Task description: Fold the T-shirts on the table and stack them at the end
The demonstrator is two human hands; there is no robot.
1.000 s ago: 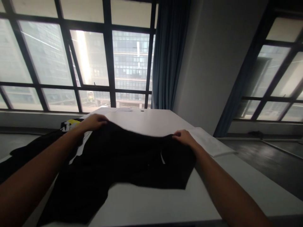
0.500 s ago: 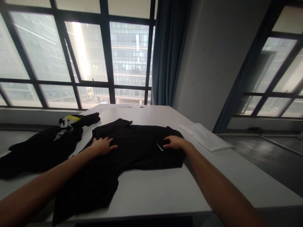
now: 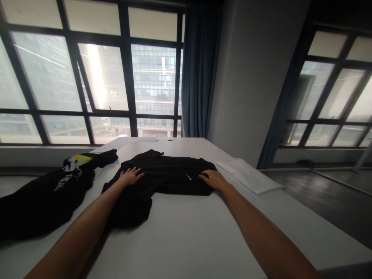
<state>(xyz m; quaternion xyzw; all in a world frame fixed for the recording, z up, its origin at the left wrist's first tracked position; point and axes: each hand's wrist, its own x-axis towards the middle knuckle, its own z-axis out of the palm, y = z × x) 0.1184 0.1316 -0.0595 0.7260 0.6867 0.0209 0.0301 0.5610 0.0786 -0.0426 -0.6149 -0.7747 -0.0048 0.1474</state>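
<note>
Both hands lie flat, fingers apart: left hand (image 3: 130,177) and right hand (image 3: 209,179) press the black shirt (image 3: 162,176) on the counter (image 3: 186,224). Between them it looks spread out; its near-left part remains bunched, so smoothing seems unfinished

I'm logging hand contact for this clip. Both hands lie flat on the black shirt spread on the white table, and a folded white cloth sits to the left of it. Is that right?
Not quite. The head view shows the folded white cloth to the right of the black shirt, not the left. The rest stands: the left hand and right hand lie flat on it, on the white table.
</note>
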